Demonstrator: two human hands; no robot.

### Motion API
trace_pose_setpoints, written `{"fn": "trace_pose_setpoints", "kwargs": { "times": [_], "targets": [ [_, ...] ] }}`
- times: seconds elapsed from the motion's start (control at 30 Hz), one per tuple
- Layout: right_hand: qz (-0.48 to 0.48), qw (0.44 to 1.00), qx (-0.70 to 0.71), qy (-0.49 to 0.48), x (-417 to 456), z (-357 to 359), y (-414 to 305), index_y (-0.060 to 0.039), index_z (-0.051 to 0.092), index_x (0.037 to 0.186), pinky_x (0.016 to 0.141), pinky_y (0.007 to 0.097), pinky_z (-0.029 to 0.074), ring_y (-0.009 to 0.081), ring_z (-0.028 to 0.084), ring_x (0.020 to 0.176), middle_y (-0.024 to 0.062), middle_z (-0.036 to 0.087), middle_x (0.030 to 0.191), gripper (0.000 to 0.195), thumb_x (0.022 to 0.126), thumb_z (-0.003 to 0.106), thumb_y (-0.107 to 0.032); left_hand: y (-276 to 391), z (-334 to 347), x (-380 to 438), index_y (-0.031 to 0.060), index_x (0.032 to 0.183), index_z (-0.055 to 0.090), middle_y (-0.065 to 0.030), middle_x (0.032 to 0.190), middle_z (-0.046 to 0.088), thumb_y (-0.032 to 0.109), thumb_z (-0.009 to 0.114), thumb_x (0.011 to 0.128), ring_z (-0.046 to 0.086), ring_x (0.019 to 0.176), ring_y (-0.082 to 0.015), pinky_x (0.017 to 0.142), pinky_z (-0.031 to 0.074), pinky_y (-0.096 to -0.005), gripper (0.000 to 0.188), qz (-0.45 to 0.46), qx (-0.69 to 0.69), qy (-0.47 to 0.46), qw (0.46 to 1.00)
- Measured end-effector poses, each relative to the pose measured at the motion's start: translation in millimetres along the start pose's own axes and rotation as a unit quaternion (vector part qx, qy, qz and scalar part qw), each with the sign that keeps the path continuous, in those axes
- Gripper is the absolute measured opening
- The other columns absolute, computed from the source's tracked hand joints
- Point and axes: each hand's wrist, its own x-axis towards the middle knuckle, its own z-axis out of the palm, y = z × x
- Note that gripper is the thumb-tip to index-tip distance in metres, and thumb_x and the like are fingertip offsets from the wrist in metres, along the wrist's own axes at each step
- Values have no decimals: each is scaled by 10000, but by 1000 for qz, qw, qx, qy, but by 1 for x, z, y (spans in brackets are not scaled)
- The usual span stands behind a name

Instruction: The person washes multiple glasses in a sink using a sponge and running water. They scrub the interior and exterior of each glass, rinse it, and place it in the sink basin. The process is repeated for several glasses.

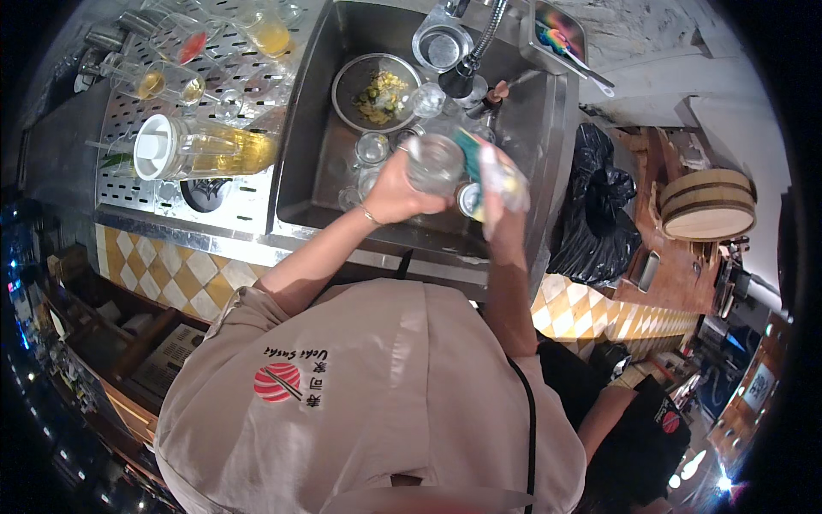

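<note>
My left hand [397, 189] grips a clear drinking glass [437, 160] over the steel sink [308, 173]. Just right of it, my right hand [504, 199] holds a green scouring sponge [472, 154], blurred and with white foam on the fingers. Whether the sponge touches the glass I cannot tell. Several more glasses [372, 148] stand in the sink below and beyond my hands. A small jar with a pale lid [469, 198] shows between the hands. At the back left of the sink sits a round metal strainer [379, 96] with food scraps.
A flexible tap hose with a black spray head [457, 78] hangs over the sink. On the perforated drainboard [250, 199] lie a pitcher of yellow liquid [212, 149] and several used glasses. A black bin bag [594, 212] is to the right; a co-worker's arm [607, 417] shows behind.
</note>
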Motion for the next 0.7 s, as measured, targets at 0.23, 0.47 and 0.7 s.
{"fn": "trace_pose_setpoints", "kwargs": {
  "times": [0.23, 0.47, 0.7],
  "targets": [
    [-458, 863, -200, -66, 4, 5, 27, -129, 695, 1057, 995, 366, 400, 167, 663, 1037, 31, 713, 1073, 226, 833, 679, -152, -11, -4, 3, -6, 1185, 525, -116, 1072, 668, 226, 907, 530, 642, 982, -169, 859, 507, -311, 793, 20, 81, 54, 995],
    [-422, 881, -188, -104, -7, 5, 16, -119, 697, 1045, 991, 366, 403, 215, 663, 1062, 57, 706, 1103, 219, 831, 664, -87, -10, -4, 5, -11, 1205, 500, -85, 1094, 641, 111, 834, 582, 603, 1021, -144, 932, 461, -307, 717, 37, 91, 25, 995],
    [-393, 902, -179, -16, -3, 3, 28, -8, 700, 1063, 1057, 411, 323, 268, 622, 1127, 135, 685, 1134, 250, 916, 546, -138, -1, 4, 2, 5, 1226, 502, -48, 1114, 622, 61, 821, 583, 574, 1028, -131, 925, 456, -296, 721, -62, -137, -35, 988]
  ]
}}
